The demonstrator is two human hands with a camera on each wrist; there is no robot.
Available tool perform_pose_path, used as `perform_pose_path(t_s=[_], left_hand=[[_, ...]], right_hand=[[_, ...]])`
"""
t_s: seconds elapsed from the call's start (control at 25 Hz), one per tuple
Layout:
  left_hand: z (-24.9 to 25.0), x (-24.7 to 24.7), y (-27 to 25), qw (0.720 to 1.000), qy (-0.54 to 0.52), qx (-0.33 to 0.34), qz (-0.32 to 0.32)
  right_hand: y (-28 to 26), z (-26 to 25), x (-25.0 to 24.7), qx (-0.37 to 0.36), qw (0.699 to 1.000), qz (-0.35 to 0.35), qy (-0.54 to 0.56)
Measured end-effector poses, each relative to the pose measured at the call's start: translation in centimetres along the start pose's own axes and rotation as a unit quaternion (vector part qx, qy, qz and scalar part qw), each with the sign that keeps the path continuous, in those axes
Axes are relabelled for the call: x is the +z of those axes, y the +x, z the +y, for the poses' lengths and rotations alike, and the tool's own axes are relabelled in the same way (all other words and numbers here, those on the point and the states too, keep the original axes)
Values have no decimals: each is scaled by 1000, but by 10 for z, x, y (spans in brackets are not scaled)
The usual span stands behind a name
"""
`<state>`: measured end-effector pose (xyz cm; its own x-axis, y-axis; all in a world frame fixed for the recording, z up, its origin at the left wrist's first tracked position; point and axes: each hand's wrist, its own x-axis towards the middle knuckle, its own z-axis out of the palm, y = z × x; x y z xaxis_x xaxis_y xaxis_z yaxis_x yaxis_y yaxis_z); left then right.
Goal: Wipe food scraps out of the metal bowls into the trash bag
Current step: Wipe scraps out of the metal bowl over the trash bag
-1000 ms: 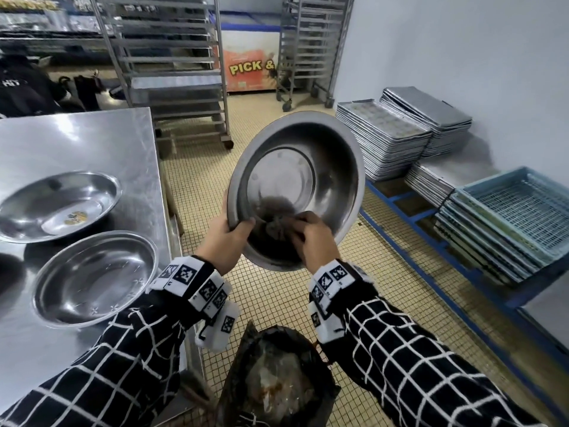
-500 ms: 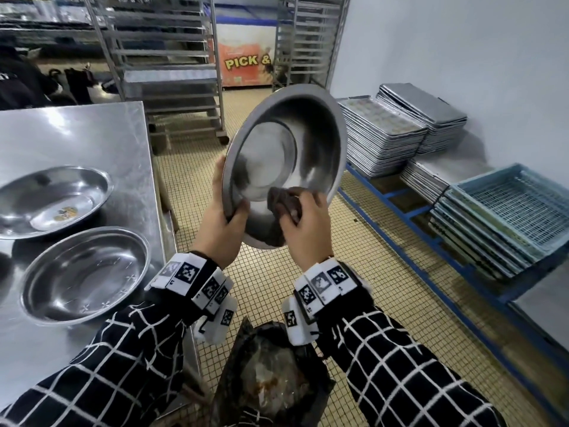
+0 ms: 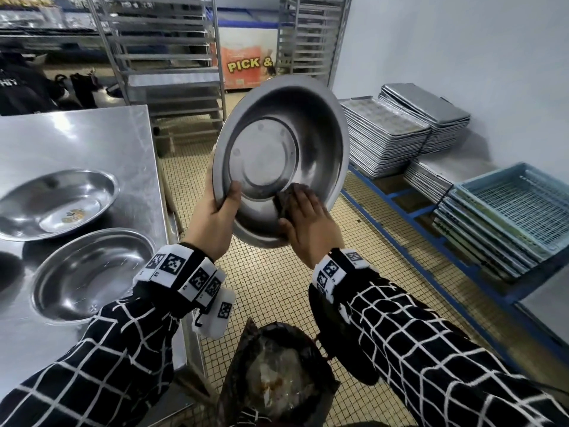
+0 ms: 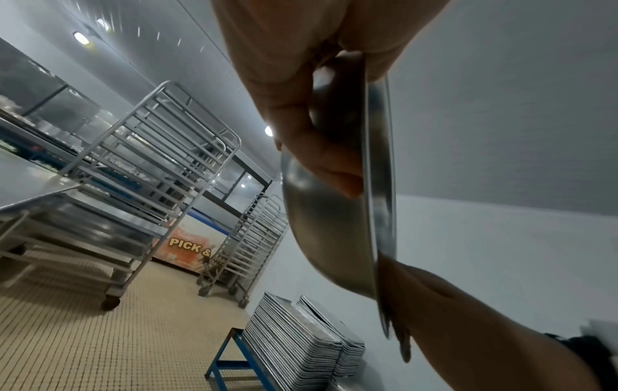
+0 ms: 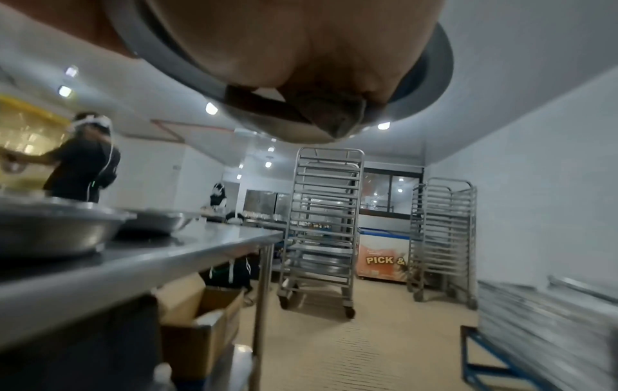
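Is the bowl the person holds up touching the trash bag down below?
Apart. In the head view the bowl is held up by the left hand, with bare floor showing between it and the trash bag.

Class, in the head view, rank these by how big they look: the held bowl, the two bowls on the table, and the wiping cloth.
1. Held bowl, though it is nearest the camera.
2. Near table bowl and far table bowl: alike, not ranked.
3. Cloth, mostly under the right hand.

Open tiled floor (image 3: 268, 282) lies between the steel table (image 3: 92, 143) and the tray stacks (image 3: 385, 143).
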<state>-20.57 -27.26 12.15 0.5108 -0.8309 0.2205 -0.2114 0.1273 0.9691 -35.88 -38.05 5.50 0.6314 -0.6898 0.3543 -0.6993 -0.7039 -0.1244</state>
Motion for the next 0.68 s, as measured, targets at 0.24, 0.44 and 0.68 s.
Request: perform_pose_path(t_s=[0.24, 0.44, 0.68], left_hand=[[-4, 2, 5, 998, -7, 33, 61], [1, 4, -2, 997, -34, 27, 58], [4, 14, -20, 996, -78, -40, 35]], right_hand=[[-23, -82, -6, 9, 965, 69, 252], [-23, -49, 8, 69, 976, 133, 160], [13, 5, 8, 218, 931, 220, 193]])
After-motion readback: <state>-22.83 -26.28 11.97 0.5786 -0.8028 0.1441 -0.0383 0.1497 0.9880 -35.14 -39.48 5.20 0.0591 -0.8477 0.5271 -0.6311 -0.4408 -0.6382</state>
